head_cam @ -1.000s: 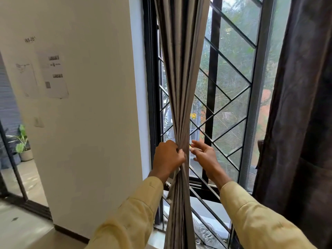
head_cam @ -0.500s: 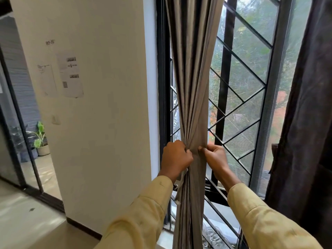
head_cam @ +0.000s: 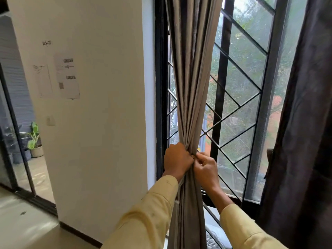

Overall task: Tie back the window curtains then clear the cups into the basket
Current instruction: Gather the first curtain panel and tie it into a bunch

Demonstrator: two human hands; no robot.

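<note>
Grey curtain (head_cam: 191, 97) bunched at the window's left edge, left hand (head_cam: 177, 159) and right hand (head_cam: 205, 167) both clenched around its waist. Keep the pleats squeezed tight, cinch the tie snug; tie itself not clearly visible. Dark curtain (head_cam: 305, 141) untied; no cups or basket visible.

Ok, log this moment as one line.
step: tying curtain | left hand: gripping grey curtain | right hand: gripping it | dark curtain: loose

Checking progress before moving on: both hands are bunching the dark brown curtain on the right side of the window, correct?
Not quite. The head view shows the left hand and right hand gripping the grey curtain at the left side of the window; the dark brown curtain hangs loose, untouched.
</note>
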